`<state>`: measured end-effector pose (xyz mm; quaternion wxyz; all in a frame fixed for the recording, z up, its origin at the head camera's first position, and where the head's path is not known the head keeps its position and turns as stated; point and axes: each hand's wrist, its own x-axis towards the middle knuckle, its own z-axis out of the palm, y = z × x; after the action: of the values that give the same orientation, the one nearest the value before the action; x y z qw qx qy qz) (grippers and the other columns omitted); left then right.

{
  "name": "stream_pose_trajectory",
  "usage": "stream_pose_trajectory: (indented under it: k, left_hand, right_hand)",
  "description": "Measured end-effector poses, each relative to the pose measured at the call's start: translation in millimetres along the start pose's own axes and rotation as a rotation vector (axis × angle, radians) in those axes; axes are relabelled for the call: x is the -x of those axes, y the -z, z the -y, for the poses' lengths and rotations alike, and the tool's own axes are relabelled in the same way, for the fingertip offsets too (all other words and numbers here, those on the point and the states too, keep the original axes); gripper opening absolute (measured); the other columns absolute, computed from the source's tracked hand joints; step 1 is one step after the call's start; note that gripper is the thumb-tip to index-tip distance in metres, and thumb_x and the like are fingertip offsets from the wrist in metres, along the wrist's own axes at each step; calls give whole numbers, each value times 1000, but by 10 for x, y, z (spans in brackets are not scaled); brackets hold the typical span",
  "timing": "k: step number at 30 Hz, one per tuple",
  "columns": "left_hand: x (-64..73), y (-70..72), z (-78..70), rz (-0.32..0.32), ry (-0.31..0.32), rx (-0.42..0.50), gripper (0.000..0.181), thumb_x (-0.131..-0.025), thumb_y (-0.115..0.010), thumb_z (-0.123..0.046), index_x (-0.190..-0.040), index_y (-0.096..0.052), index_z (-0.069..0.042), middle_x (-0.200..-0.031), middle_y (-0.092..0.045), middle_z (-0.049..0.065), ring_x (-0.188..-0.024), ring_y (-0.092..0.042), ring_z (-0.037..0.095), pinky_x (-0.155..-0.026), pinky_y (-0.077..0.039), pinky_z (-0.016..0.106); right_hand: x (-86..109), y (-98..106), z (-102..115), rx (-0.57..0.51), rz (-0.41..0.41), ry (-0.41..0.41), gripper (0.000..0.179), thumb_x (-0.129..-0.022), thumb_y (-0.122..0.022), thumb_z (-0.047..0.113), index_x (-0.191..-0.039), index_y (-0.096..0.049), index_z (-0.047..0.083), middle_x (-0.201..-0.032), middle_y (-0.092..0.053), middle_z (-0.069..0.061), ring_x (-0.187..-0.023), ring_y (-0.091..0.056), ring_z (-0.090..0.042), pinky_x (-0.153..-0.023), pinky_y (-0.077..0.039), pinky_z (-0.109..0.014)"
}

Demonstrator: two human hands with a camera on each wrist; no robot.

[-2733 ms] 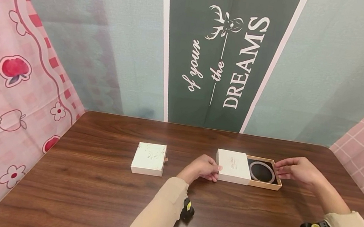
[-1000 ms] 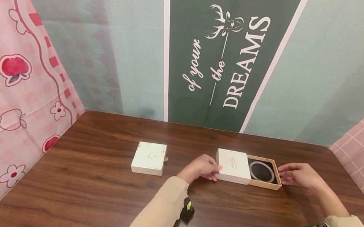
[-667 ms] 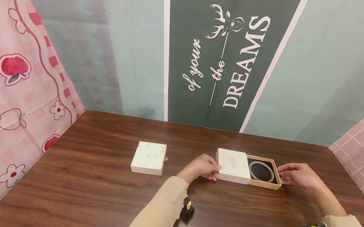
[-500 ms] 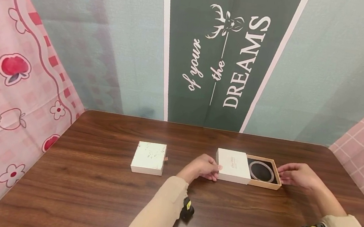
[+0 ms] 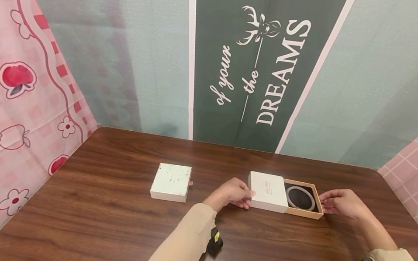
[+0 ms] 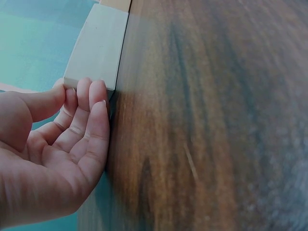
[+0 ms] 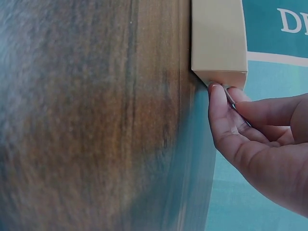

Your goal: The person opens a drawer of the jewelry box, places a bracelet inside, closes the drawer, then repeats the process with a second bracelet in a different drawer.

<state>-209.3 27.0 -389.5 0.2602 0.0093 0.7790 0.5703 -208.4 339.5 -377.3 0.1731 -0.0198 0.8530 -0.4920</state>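
A white slide-out gift box sleeve (image 5: 268,192) lies on the table with its cream drawer (image 5: 304,213) pulled out to the right. On the drawer's black lining rests a pale round bangle (image 5: 288,196). My left hand (image 5: 233,192) holds the sleeve's left end, thumb at the top corner and fingertips against the end face, as the left wrist view shows. At the drawer's right end, my right hand (image 5: 345,203) pinches a thin pull tab (image 7: 230,98) between thumb and fingers. Most of that tab is hidden by the fingers.
A second white box (image 5: 171,181), speckled on top and shut, sits to the left with a small brown tab (image 5: 191,183) on its right side. The dark wooden table (image 5: 109,223) ends at a grey-green curtain (image 5: 137,72); pink printed cloth (image 5: 8,121) hangs at the left.
My right hand has dropped from the drawer's right rim to just outside its end, where it now pinches the tab. The left hand, sleeve, drawer and bangle look unmoved.
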Motion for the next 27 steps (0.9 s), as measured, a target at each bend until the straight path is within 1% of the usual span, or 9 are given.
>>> stream_pose_trajectory:
  k: [14, 21, 27]
  left_hand:
    - [6, 10, 2, 9, -12, -5, 23, -89, -59, -15, -71, -58, -2, -58, -55, 4, -50, -54, 9, -51, -49, 19]
    - [-3, -1, 17, 9, -16, 14, 22, -89, -59, -14, -71, -58, -1, -58, -55, 4, -49, -53, 9, -49, -47, 18]
    - [-8, 3, 15, 8, -13, 13, 22, -89, -59, -15, -71, -58, -1, -58, -55, 4, -49, -54, 9, -50, -48, 18]
  right_hand:
    - [1, 3, 14, 0, -2, -14, 28, -83, -29, -16, -101, -46, -28, -85, -60, -12, -73, -60, -15, -67, -53, -31]
    - [-12, 8, -13, -16, 12, 0, 31, -79, -27, -15, -100, -45, -30, -83, -61, -12, -71, -61, -13, -67, -53, -31]
    - [-21, 7, -30, -16, 6, 2, 32, -79, -27, -15, -99, -45, -31, -84, -62, -13, -72, -61, -12, -67, -53, -30]
